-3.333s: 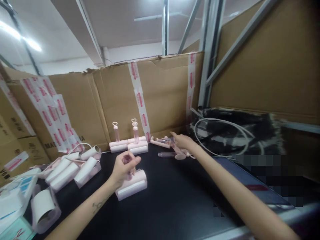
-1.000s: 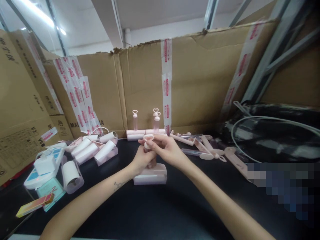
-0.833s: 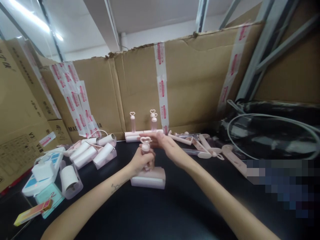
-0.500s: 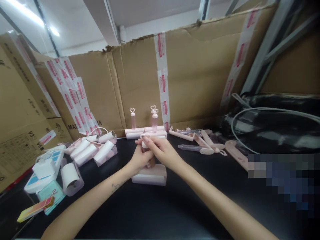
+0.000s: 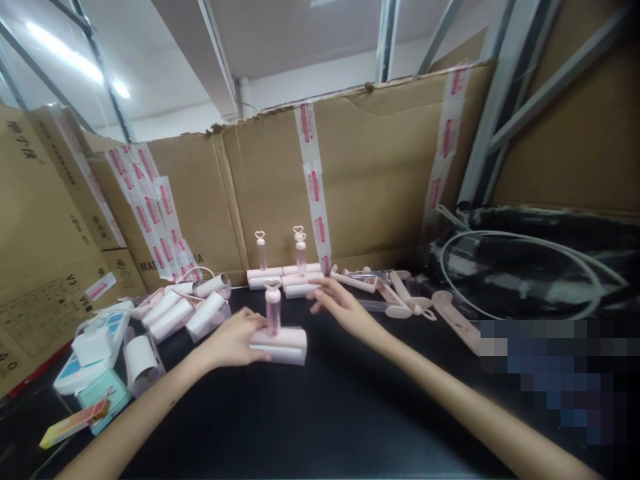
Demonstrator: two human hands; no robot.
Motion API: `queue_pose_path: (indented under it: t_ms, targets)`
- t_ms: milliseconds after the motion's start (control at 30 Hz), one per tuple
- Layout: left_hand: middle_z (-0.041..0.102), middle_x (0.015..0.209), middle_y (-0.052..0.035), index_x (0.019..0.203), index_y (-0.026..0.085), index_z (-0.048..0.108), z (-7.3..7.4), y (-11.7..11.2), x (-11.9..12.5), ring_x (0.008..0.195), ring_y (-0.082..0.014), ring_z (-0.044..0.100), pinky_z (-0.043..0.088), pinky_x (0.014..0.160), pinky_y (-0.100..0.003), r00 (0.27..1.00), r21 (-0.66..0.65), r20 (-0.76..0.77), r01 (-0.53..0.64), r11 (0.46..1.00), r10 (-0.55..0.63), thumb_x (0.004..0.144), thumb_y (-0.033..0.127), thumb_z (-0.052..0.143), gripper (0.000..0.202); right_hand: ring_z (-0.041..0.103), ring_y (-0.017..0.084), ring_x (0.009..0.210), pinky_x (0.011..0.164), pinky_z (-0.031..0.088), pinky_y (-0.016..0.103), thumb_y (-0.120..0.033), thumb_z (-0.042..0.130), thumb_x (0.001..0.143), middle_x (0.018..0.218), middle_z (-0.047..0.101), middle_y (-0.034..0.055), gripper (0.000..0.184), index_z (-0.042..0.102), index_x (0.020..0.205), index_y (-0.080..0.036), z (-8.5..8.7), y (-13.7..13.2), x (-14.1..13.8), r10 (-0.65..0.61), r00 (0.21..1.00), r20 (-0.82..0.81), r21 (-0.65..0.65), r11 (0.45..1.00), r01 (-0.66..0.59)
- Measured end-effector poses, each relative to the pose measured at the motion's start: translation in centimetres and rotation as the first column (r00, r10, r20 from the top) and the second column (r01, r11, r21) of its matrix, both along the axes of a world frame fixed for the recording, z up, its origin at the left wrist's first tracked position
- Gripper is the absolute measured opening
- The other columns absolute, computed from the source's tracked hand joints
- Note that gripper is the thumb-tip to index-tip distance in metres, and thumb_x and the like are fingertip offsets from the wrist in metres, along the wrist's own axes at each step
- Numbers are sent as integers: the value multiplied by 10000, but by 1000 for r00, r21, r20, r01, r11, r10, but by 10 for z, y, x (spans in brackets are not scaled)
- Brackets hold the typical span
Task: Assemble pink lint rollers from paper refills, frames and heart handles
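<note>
A pale pink lint roller [image 5: 293, 347] lies across the black table, its clear pink handle [image 5: 273, 313] standing upright with a heart-shaped loop on top. My left hand [image 5: 237, 339] is closed around the left end of its head, thumb in front and fingers behind. To the right, my right hand [image 5: 345, 310] is open with nothing in it, fingers stretched leftward. Its fingertips are close to the finished-looking lint rollers [image 5: 303, 287] by the cardboard; whether they touch cannot be made out. Another upright lint roller [image 5: 264, 275] stands to their left.
White paper rolls in clear covers [image 5: 170, 317] are piled at left, near a power strip [image 5: 95, 350] and a small yellow-and-red box [image 5: 75, 423]. Loose pink handles and covers [image 5: 400, 293] lie at right, before a black bag [image 5: 525, 267]. Cardboard [image 5: 260, 200] walls the back.
My hands were together over the handle and have parted. The left now grips the roller's head; the right has opened and moved off to the right. The camera view has shifted slightly.
</note>
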State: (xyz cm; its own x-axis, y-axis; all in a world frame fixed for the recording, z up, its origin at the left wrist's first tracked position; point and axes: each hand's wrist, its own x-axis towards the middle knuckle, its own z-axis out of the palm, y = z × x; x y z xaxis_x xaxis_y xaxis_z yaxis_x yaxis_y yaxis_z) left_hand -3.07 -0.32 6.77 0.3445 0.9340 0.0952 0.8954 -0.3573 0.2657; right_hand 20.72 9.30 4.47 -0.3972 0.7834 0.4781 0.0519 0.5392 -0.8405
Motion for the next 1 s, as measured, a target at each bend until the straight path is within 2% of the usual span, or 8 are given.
queue_pose_path:
  t_ms: [233,333,433,500,633,733,867,1000]
  targets:
    - [649,985,-127,952,162,650,34,74,-5,1038,-320,539,388,894,-412,889,65,-307,-336,940,340,613,276,769,376,586,126,513,545,472,266,-246,424,850,685,606,-11,180,536,970,-173,-32,-8,15,-75,987,146,46,997,69]
    - [622,1050,-85,985,147,617,35,109,-12,1019,-244,562,415,906,-445,865,26,-309,-409,912,396,766,333,670,292,601,124,502,537,483,255,-241,417,856,686,619,-15,178,552,958,-183,-34,-15,11,-63,978,198,86,995,47]
    - [567,1165,-82,1069,153,580,23,130,-18,1084,-234,528,410,934,-473,860,46,-223,-461,886,459,858,354,560,292,632,141,542,583,513,273,-256,412,860,709,635,-4,189,566,949,-195,-34,-12,11,-92,968,232,145,988,59]
    - [513,1248,-99,1136,157,546,11,136,-20,1149,-263,481,382,961,-502,846,84,-123,-512,855,519,856,355,560,343,672,193,799,761,520,330,-283,430,854,912,655,57,225,555,1021,-199,-33,0,12,-172,958,229,200,972,126]
    - [447,1324,-113,1246,173,465,-16,142,-18,1166,-280,473,389,960,-515,788,79,130,-613,786,602,852,336,571,439,203,350,1370,1066,250,525,-371,642,711,1435,273,217,762,294,1351,-145,-34,42,3,-400,887,231,258,904,341]
    - [458,1316,-114,1258,177,456,-29,147,-13,1137,-269,502,427,933,-497,740,39,304,-640,768,601,854,331,573,448,106,403,1379,1054,234,569,-405,761,576,1452,175,276,1091,136,1416,-99,-39,74,-13,-465,835,295,242,881,406]
    - [453,1321,-119,1281,184,430,-38,150,-5,1119,-265,515,436,922,-488,693,31,432,-651,758,577,844,352,583,492,259,417,1329,988,326,569,-408,712,654,1389,277,303,1033,100,1419,-81,-49,97,-31,-492,803,337,263,868,421]
    - [356,1364,-267,1385,74,196,-35,142,2,1223,-359,425,361,986,-473,683,86,462,-669,738,566,581,441,797,1069,186,469,1334,941,301,648,-474,643,716,1396,208,345,990,62,1406,-68,-50,96,-37,-548,784,291,344,825,449]
